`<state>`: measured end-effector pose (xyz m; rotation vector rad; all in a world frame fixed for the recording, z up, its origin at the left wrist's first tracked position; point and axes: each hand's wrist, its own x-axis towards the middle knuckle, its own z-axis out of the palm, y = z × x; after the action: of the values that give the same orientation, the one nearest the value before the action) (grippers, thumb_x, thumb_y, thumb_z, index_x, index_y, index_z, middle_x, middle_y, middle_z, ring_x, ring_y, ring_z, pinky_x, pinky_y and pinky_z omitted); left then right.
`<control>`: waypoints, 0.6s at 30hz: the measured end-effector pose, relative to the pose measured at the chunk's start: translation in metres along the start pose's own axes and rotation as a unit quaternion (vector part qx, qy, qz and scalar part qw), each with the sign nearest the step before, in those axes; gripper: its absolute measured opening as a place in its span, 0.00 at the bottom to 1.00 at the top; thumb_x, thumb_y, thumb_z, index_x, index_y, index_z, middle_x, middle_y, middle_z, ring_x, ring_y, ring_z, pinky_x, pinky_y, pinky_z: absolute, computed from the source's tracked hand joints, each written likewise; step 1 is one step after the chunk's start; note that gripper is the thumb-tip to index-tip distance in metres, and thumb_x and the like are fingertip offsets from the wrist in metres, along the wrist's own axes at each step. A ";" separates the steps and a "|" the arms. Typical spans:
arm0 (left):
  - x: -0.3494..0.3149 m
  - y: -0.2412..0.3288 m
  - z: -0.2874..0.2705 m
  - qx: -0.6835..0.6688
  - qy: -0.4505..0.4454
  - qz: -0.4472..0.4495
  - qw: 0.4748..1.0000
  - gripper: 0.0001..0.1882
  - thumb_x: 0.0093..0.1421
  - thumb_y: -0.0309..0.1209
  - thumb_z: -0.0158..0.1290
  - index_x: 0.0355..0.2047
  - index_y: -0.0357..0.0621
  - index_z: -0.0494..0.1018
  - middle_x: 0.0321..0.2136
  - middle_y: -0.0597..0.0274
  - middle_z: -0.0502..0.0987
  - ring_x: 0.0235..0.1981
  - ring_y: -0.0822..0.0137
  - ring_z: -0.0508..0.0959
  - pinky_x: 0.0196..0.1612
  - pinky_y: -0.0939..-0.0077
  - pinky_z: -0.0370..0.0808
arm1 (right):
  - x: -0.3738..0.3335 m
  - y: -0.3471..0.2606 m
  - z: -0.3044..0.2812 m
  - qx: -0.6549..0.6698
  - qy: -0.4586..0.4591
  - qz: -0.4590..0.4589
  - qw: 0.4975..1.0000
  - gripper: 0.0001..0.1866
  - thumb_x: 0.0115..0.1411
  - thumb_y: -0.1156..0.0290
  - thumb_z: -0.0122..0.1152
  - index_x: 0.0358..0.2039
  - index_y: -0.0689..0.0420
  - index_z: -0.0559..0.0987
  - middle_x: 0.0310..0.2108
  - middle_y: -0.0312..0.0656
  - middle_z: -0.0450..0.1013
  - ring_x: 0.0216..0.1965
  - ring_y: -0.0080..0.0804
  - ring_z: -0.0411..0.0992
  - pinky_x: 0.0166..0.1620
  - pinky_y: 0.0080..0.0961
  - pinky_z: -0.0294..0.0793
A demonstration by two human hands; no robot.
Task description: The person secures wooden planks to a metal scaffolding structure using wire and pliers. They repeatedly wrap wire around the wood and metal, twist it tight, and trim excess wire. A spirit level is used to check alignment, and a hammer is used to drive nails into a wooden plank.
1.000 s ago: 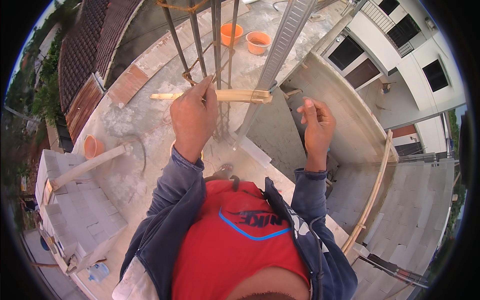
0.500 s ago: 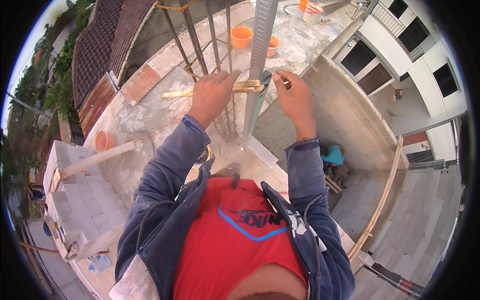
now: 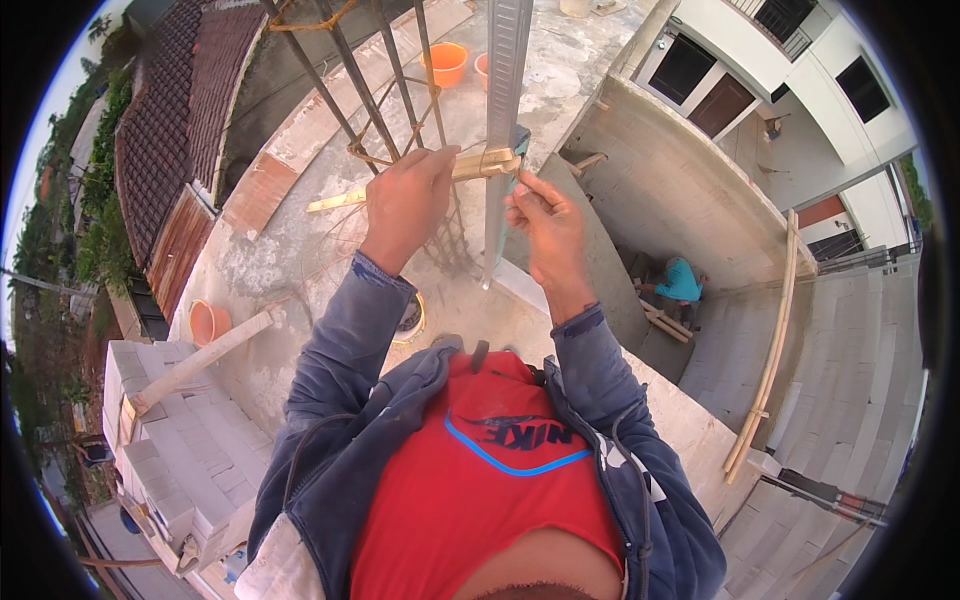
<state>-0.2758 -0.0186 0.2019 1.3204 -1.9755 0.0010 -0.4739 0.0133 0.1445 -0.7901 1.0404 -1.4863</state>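
My left hand [image 3: 408, 205] is closed around a thin wooden strip [image 3: 337, 201] that lies across an upright perforated metal channel [image 3: 507, 75]. A thin binding [image 3: 488, 160] wraps the strip where it meets the channel. At the strip's right end my right hand [image 3: 550, 235] has thumb and fingers pinched together; what they hold is too small to make out. Behind the channel, partly hidden, a teal-green piece [image 3: 521, 143] shows close to my right fingertips.
Steel rebar [image 3: 345, 85] tied with wire rises just beyond my left hand. Orange buckets [image 3: 446, 64] stand farther off, with stacked pale blocks [image 3: 190, 450] at left. On the right, a person in teal [image 3: 679, 280] crouches in a lower walled space beside a bamboo pole [image 3: 770, 350].
My right hand has come down and left, from above the strip's end to just below it. My left hand stays on the strip. The view has shifted somewhat.
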 end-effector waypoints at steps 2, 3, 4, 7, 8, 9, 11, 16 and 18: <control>0.001 -0.010 -0.002 -0.052 0.008 0.011 0.999 0.12 0.69 0.32 0.57 0.49 0.46 0.86 0.32 0.54 0.85 0.27 0.62 0.84 0.32 0.68 0.78 | -0.003 0.004 0.009 0.031 0.026 0.003 0.999 0.16 0.70 0.72 0.66 0.54 0.67 0.80 0.35 0.43 0.82 0.32 0.25 0.77 0.38 0.24 0.77; 0.000 -0.011 -0.004 -0.106 -0.045 -0.042 0.992 0.13 0.70 0.32 0.57 0.50 0.45 0.85 0.31 0.54 0.85 0.27 0.65 0.84 0.32 0.70 0.78 | -0.005 0.007 0.012 0.044 0.043 0.004 0.998 0.15 0.69 0.73 0.66 0.53 0.66 0.79 0.35 0.43 0.82 0.32 0.26 0.78 0.38 0.24 0.78; 0.000 -0.008 -0.011 -0.156 -0.096 -0.098 0.978 0.14 0.70 0.32 0.56 0.51 0.44 0.85 0.31 0.55 0.86 0.27 0.68 0.84 0.32 0.72 0.78 | -0.006 0.008 0.017 0.054 0.051 0.003 0.997 0.14 0.69 0.73 0.66 0.52 0.65 0.79 0.34 0.44 0.82 0.32 0.27 0.78 0.38 0.25 0.78; 0.000 -0.012 -0.021 -0.317 -0.208 -0.193 0.905 0.18 0.74 0.32 0.53 0.59 0.38 0.79 0.33 0.61 0.84 0.26 0.76 0.82 0.29 0.79 0.75 | -0.009 0.007 0.029 0.073 0.082 -0.001 0.994 0.13 0.69 0.73 0.66 0.50 0.64 0.78 0.34 0.44 0.82 0.32 0.28 0.79 0.38 0.26 0.80; -0.003 -0.016 -0.019 -0.363 -0.227 -0.207 0.879 0.19 0.74 0.32 0.52 0.61 0.38 0.78 0.34 0.62 0.84 0.26 0.76 0.82 0.29 0.80 0.75 | -0.010 0.008 0.033 0.073 0.098 -0.001 0.993 0.13 0.69 0.73 0.66 0.50 0.63 0.77 0.34 0.44 0.82 0.32 0.28 0.79 0.38 0.26 0.80; -0.005 -0.020 -0.017 -0.408 -0.245 -0.221 0.851 0.20 0.75 0.33 0.52 0.63 0.37 0.77 0.35 0.63 0.84 0.27 0.76 0.82 0.29 0.80 0.75 | -0.011 0.008 0.037 0.074 0.112 -0.003 0.991 0.13 0.69 0.73 0.66 0.50 0.63 0.77 0.35 0.44 0.82 0.32 0.28 0.79 0.38 0.26 0.80; -0.007 -0.027 -0.013 -0.480 -0.273 -0.235 0.800 0.22 0.77 0.31 0.49 0.67 0.38 0.72 0.40 0.60 0.83 0.30 0.74 0.82 0.32 0.82 0.76 | -0.014 0.008 0.045 0.077 0.130 -0.010 0.989 0.12 0.69 0.73 0.66 0.50 0.64 0.78 0.35 0.45 0.82 0.32 0.29 0.80 0.38 0.26 0.81; -0.028 -0.017 -0.001 -0.632 -0.260 -0.285 0.672 0.23 0.78 0.29 0.48 0.70 0.41 0.69 0.45 0.59 0.82 0.33 0.73 0.83 0.36 0.81 0.77 | -0.026 0.004 0.075 0.074 0.196 -0.016 0.978 0.12 0.70 0.72 0.65 0.50 0.65 0.78 0.36 0.46 0.81 0.33 0.29 0.80 0.39 0.27 0.81; -0.034 -0.011 0.001 -0.654 -0.254 -0.294 0.649 0.24 0.77 0.28 0.49 0.71 0.42 0.68 0.46 0.59 0.82 0.32 0.73 0.82 0.35 0.82 0.76 | -0.028 0.004 0.079 0.077 0.208 -0.022 0.975 0.14 0.71 0.73 0.65 0.52 0.67 0.78 0.38 0.47 0.81 0.33 0.29 0.81 0.39 0.27 0.82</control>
<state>-0.2611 0.0031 0.1777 0.8085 -1.1334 -1.8988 -0.3959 0.0259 0.1733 -0.3992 1.2002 -1.7945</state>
